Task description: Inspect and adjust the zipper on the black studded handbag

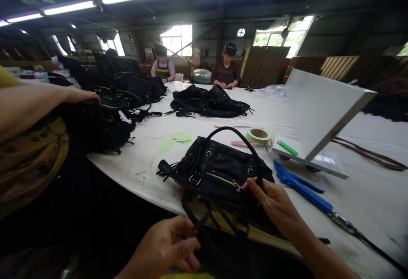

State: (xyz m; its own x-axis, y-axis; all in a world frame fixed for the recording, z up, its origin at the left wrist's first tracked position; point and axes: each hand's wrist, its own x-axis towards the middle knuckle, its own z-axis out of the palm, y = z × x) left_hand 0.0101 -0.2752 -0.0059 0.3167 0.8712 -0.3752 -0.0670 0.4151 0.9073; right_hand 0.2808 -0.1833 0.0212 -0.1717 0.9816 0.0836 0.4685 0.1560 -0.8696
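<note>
R hand (274, 198) pinches handle (227, 128) of blk bag (223, 164); L hand (172, 245) by strap (188, 211), grip can't tell; rec. steady bag flat on tbl (140, 164)

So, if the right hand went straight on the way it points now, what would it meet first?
Probably the front panel of the black bag, by the gold zipper, though depth before the right hand is unclear.

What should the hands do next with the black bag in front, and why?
I think the left hand could gently lift the dangling straps up onto the table, because they droop at its near edge, right by the left fingertips. The right hand is at the handle, so it might steady the bag.
</note>
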